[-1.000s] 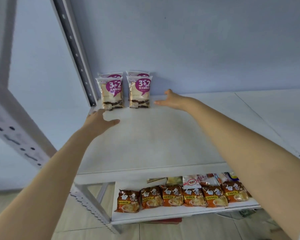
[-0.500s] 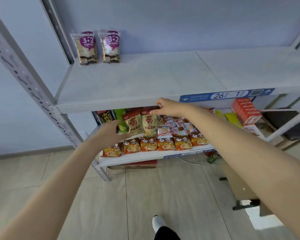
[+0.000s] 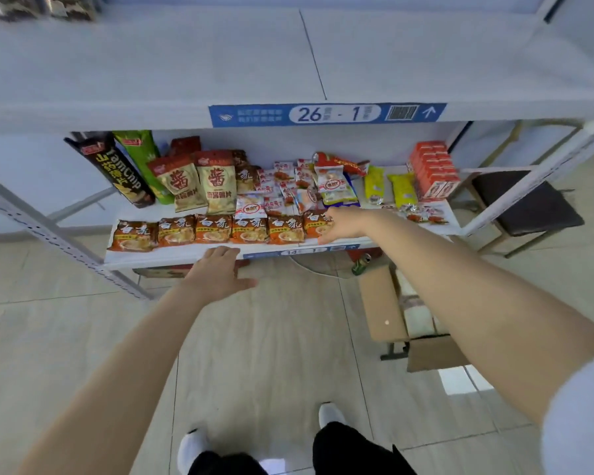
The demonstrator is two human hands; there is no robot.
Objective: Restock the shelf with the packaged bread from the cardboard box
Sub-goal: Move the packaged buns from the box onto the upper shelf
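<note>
The white upper shelf fills the top of the view; two bread packets stand at its far left corner, cut off by the frame edge. My left hand hangs empty with relaxed fingers in front of the lower shelf's edge. My right hand is also empty, fingers straight, in front of the lower shelf's right half. The open cardboard box sits on the floor at the right, partly hidden behind my right forearm; its contents are unclear.
The lower shelf holds a front row of orange noodle packets, chip bags and tubes, small snack packets and red cartons. A dark stool stands at the right. A green can lies under the shelf. Tiled floor below.
Both empty hands have come down from the upper shelf to the lower shelf's level. The view has tilted down, bringing the floor, my feet and the cardboard box into sight.
</note>
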